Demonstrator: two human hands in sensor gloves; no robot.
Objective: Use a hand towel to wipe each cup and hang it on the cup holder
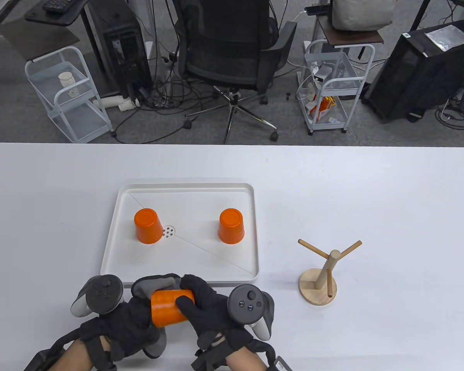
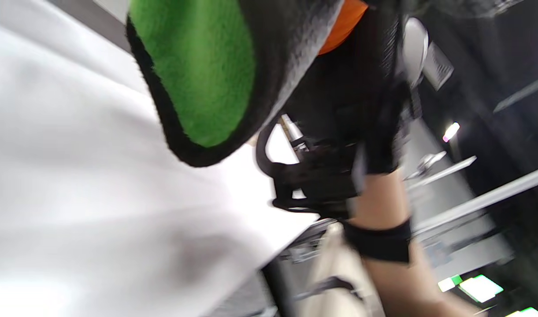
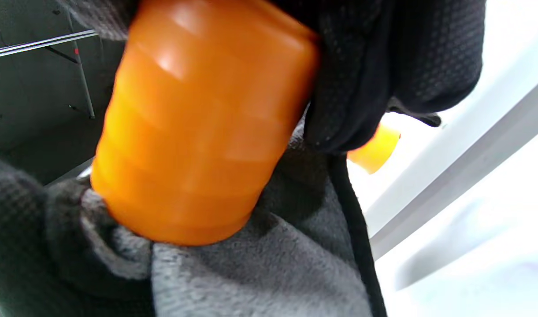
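An orange cup (image 1: 169,308) lies on its side between both hands, just above the table's front edge. My right hand (image 1: 201,305) wraps its fingers (image 3: 383,66) over the cup (image 3: 198,127). My left hand (image 1: 127,320) holds a grey hand towel (image 1: 154,284) against the cup's open end; the towel (image 3: 260,273) bunches under the rim, and its green underside (image 2: 202,66) hangs down in the left wrist view. Two more orange cups (image 1: 148,225) (image 1: 231,226) stand upside down in the white tray (image 1: 185,188). The wooden cup holder (image 1: 320,276) stands at the right, its pegs bare.
The tray has a small drain (image 1: 168,231) near the left cup. Beyond the table's far edge stand an office chair (image 1: 232,54), two white wire carts (image 1: 67,96) (image 1: 332,89) and computer towers on the floor.
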